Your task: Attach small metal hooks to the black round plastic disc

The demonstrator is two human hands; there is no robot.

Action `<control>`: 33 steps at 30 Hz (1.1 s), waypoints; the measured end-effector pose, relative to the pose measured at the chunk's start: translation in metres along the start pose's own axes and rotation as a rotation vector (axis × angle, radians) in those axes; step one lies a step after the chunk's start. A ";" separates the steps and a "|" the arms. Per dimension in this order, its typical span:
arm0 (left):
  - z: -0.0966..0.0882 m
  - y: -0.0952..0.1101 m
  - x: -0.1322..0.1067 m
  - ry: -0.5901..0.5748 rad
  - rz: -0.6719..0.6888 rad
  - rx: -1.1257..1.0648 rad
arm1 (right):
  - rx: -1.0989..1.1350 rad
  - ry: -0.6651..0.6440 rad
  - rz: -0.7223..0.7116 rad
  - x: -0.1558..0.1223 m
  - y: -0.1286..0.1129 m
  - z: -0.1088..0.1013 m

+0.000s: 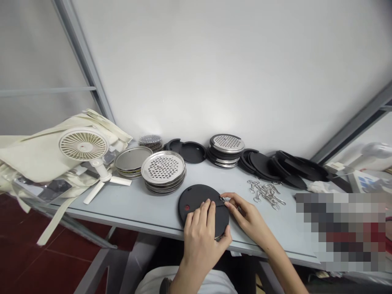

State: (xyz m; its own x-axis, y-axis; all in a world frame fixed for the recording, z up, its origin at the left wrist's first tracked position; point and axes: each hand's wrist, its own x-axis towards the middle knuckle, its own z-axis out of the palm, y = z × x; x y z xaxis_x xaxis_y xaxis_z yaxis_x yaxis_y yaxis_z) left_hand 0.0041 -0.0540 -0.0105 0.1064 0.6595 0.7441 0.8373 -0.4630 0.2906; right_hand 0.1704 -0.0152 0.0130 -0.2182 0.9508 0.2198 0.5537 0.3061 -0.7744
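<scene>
A black round cover with a small red mark lies flat on the table at the front edge. My left hand presses on it, fingers laid across its top and thumb at the near right rim, where a sliver of metal shows. My right hand is closed at the cover's right edge, thumb and forefinger pinching a small metal wire clip. A loose pile of similar wire clips lies to the right.
Behind stand a stack of round metal graters, plain metal discs and a grater stack with black covers. More black covers lie back right. A white fan and a cream bag occupy the left.
</scene>
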 end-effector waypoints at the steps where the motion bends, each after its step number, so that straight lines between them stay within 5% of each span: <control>1: 0.000 0.000 0.000 -0.002 0.001 -0.001 | 0.000 0.001 -0.001 0.000 0.000 0.000; 21: -0.001 0.000 0.000 -0.012 -0.004 -0.002 | 0.085 0.109 0.025 -0.001 0.002 0.000; 33: 0.002 -0.001 -0.002 -0.002 -0.003 0.002 | 0.093 -0.046 0.022 -0.001 0.002 0.001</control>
State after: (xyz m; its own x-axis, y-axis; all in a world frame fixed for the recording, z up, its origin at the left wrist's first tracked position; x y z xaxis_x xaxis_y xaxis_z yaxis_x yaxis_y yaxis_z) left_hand 0.0043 -0.0540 -0.0138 0.1050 0.6618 0.7423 0.8385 -0.4602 0.2917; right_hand 0.1709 -0.0154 0.0106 -0.2445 0.9535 0.1763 0.4823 0.2773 -0.8309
